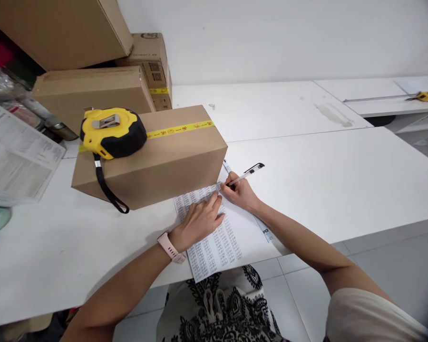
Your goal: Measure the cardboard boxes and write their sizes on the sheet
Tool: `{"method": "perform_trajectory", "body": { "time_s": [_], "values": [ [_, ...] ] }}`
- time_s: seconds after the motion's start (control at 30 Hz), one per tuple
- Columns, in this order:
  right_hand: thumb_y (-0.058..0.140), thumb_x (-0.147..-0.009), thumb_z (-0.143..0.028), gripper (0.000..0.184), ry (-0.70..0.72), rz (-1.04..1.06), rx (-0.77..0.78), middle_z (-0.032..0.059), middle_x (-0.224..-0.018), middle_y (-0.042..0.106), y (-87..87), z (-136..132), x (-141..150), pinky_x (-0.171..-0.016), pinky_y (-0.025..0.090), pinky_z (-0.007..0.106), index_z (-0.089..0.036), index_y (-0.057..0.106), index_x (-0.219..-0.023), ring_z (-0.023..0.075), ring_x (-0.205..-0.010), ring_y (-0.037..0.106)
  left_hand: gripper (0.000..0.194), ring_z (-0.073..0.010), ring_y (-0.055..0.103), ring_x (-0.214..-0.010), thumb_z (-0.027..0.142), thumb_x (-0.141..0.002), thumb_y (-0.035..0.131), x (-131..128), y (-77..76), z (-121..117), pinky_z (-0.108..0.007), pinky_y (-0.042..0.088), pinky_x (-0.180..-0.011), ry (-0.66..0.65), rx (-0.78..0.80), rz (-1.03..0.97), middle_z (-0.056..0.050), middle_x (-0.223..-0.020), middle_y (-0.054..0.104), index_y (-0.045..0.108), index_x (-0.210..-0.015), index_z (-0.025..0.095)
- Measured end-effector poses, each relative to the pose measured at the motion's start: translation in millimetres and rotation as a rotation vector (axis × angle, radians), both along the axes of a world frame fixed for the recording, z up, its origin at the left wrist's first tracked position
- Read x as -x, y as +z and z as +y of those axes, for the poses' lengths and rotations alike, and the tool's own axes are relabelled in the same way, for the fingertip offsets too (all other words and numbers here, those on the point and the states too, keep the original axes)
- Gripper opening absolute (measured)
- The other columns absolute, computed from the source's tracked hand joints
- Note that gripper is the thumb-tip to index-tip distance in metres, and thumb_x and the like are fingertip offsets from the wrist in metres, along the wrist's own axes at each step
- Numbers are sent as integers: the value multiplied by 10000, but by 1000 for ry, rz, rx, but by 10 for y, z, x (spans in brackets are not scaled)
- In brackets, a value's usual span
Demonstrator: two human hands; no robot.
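My right hand [239,192] is closed around a pen [248,173] with a clear barrel and a black cap end, its tip low over a sheet of paper [214,247]. Columns of small handwriting cover the left part of that sheet; its right part is blank. Resting flat on the written columns, my left hand [201,217] has its fingers stretched out and holds nothing. Just beyond the hands, a taped cardboard box [174,166] stands over the sheet's top edge. A yellow and black tape measure [112,133] lies on the box, its strap hanging down the front.
More cardboard boxes [92,90] are stacked at the back left. A clear plastic holder with printed papers [17,152] stands at the left of the white table [324,180]. Far right, another tape measure [425,96] lies with its blade pulled out.
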State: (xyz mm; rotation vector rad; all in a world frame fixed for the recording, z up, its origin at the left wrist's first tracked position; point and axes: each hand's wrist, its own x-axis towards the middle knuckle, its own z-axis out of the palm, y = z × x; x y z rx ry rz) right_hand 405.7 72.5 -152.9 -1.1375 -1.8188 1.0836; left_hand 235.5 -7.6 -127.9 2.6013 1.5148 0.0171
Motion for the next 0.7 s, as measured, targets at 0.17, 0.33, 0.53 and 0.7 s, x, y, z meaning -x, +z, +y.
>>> {"method": "perform_trajectory", "body": {
  "time_s": [0.17, 0.33, 0.53, 0.7],
  "values": [
    [595, -843, -322, 217, -24, 14, 1, -75, -549, 392, -4, 5, -6, -505, 283, 262, -230, 431, -735, 99, -520, 356, 509, -266, 685, -976, 381, -1004, 420, 2, -10, 1, -364, 561, -705, 5, -8, -6, -206, -1509, 447, 447, -1427, 98],
    [593, -850, -331, 215, -42, 19, -9, -74, -553, 394, -39, 22, -13, -502, 285, 260, -227, 442, -739, 99, -519, 358, 514, -265, 687, -981, 379, -1003, 436, -1, -16, 3, -367, 573, -716, 1, -1, -8, -200, -1520, 435, 444, -1429, 91],
    [596, -850, -334, 217, -39, 26, -19, -74, -554, 389, -58, 32, -8, -495, 276, 257, -227, 444, -739, 101, -515, 357, 522, -271, 679, -1026, 390, -1003, 446, 1, -23, -2, -361, 577, -734, 15, -1, -10, -212, -1511, 438, 433, -1441, 107],
    [598, -845, -317, 212, -35, 23, -28, -75, -553, 384, -44, 28, -2, -495, 280, 255, -226, 444, -731, 99, -512, 356, 519, -274, 680, -1025, 389, -1002, 446, 2, -34, -3, -363, 577, -731, 15, -6, -12, -210, -1507, 444, 441, -1438, 107]
  ]
}}
